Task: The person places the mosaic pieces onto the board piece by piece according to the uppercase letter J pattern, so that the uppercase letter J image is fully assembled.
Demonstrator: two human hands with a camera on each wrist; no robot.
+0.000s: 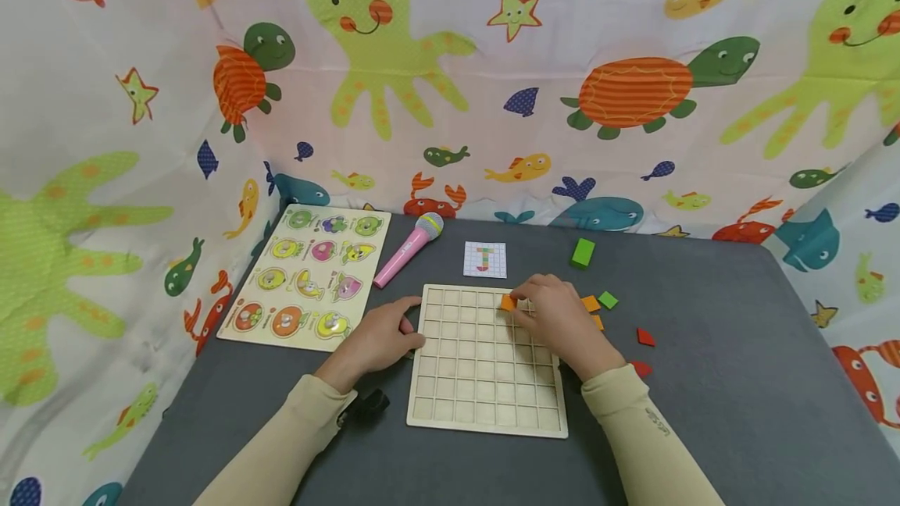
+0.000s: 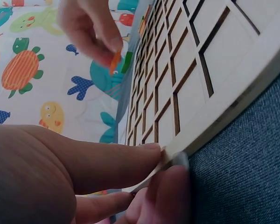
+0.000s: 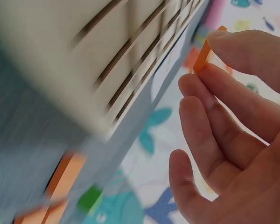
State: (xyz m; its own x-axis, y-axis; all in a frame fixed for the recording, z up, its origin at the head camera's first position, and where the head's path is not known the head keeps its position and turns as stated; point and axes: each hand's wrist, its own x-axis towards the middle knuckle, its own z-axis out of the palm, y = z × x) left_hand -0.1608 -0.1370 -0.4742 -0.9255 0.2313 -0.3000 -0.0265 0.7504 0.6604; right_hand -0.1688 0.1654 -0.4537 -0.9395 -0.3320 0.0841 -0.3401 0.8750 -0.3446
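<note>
A pale wooden grid board (image 1: pixel 485 381) lies on the table. At its left edge my left hand (image 1: pixel 376 342) holds it, thumb and fingertips at the rim (image 2: pixel 210 126). Over the far right part of the board is my right hand (image 1: pixel 555 318), pinching a small orange square tile (image 3: pixel 206 53) between thumb and index finger. In the left wrist view the orange tile (image 2: pixel 115 63) shows edge-on above the grid. The other right fingers (image 3: pixel 200 126) are loosely bent. Behind the board lies a white card (image 1: pixel 485 260) with a coloured J on a grid.
Right of the board lie more orange tiles (image 1: pixel 591 304), a green square tile (image 1: pixel 608 300), a green block (image 1: pixel 582 252) and red pieces (image 1: pixel 645 336). A pink toy microphone (image 1: pixel 408 252) and a fruit puzzle board (image 1: pixel 302 279) are at the left. A patterned cloth (image 1: pixel 436 100) hangs behind.
</note>
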